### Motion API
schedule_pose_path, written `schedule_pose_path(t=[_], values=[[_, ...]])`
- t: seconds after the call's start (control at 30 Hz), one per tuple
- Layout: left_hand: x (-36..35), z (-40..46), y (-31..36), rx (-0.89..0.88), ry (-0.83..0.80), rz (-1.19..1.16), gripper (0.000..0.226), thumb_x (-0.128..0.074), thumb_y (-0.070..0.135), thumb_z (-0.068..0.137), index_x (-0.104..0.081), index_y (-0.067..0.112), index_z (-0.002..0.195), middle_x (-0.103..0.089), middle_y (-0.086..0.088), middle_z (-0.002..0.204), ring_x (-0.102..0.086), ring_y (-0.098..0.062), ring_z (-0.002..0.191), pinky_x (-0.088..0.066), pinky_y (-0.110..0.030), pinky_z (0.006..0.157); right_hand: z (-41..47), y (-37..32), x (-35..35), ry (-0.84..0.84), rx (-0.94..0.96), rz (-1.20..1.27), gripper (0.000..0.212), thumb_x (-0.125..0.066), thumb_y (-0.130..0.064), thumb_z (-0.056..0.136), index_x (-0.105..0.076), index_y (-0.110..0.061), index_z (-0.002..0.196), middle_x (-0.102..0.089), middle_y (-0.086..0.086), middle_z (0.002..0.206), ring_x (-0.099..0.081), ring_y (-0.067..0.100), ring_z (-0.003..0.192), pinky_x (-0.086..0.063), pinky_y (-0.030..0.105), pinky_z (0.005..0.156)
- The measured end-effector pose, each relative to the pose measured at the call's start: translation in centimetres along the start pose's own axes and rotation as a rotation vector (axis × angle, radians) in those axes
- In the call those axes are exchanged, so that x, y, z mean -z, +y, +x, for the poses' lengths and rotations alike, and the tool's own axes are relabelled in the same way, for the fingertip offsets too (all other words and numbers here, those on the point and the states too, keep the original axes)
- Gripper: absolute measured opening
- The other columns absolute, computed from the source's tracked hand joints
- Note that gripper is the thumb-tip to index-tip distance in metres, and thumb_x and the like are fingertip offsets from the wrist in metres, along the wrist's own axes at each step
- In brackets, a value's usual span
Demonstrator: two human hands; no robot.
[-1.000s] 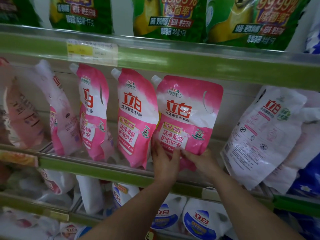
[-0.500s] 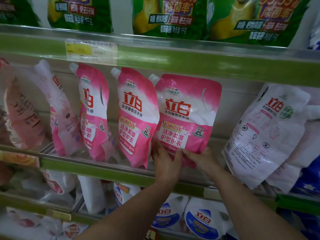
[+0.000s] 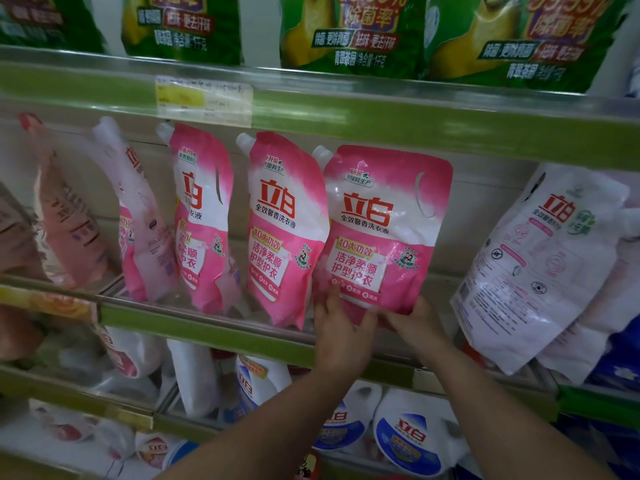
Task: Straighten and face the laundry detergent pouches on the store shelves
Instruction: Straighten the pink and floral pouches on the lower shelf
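Observation:
A pink and white detergent pouch stands on the middle shelf with its front label facing me, tilted slightly. My left hand grips its bottom left corner and my right hand grips its bottom right edge. To its left stand two more pink pouches, each turned partly sideways. Further left another pouch shows its back.
A white pouch leans back-side-out at the right of the same shelf. Green pouches line the shelf above, behind a price tag. Blue and white pouches lie on the shelf below. Peach pouches sit at far left.
The held pouch has shifted a little to the left and up, closer to its neighbour. Both hands keep their grip at its bottom edge.

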State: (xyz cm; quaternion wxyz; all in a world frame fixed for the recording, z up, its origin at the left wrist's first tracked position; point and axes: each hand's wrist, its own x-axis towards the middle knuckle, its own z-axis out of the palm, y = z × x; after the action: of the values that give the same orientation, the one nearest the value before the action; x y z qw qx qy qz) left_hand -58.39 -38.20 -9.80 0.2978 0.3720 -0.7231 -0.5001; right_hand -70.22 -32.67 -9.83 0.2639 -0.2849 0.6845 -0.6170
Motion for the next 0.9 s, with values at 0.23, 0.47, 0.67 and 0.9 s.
schedule_pose_path(t=[0.23, 0.47, 0.67, 0.9], values=[[0.45, -0.28, 0.22, 0.021, -0.039, 0.023, 0.068, -0.058, 0.047, 0.09, -0.027, 0.026, 0.147, -0.03, -0.002, 0.152, -0.032, -0.025, 0.139, -0.035, -0.049, 0.111, 0.3, 0.17, 0.18, 0.017, -0.01, -0.058, 0.04, -0.076, -0.017, 0.077, -0.058, -0.029, 0.111, -0.066, -0.012, 0.096, -0.062, 0.005, 0.086, -0.046, 0.018, 0.062], [0.45, -0.61, 0.55, 0.019, -0.064, 0.066, 0.072, -0.055, 0.051, 0.09, -0.022, 0.026, 0.149, -0.02, -0.002, 0.157, -0.027, -0.026, 0.142, -0.031, -0.046, 0.113, 0.37, 0.14, 0.42, 0.014, -0.018, -0.086, 0.028, -0.074, -0.017, 0.079, -0.06, -0.034, 0.095, -0.065, -0.02, 0.081, -0.062, -0.006, 0.067, -0.043, 0.007, 0.045], [0.24, -0.67, 0.62, 0.022, -0.013, 0.037, 0.067, -0.06, 0.044, 0.09, -0.029, 0.025, 0.146, -0.024, -0.005, 0.151, -0.031, -0.026, 0.139, -0.033, -0.044, 0.112, 0.27, -0.3, 0.53, -0.021, -0.024, -0.09, 0.043, -0.077, -0.018, 0.075, -0.057, -0.03, 0.111, -0.064, -0.015, 0.093, -0.061, 0.0, 0.082, -0.046, 0.009, 0.047], [-0.18, -0.82, 0.6, 0.011, 0.001, 0.022, 0.052, -0.06, 0.042, 0.09, -0.041, 0.023, 0.135, -0.037, -0.003, 0.14, -0.043, -0.023, 0.127, -0.042, -0.043, 0.106, 0.06, -0.25, 0.78, 0.029, -0.001, -0.035, 0.054, -0.08, -0.018, 0.072, -0.051, -0.029, 0.116, -0.061, -0.017, 0.096, -0.057, -0.003, 0.082, -0.044, 0.007, 0.047]])
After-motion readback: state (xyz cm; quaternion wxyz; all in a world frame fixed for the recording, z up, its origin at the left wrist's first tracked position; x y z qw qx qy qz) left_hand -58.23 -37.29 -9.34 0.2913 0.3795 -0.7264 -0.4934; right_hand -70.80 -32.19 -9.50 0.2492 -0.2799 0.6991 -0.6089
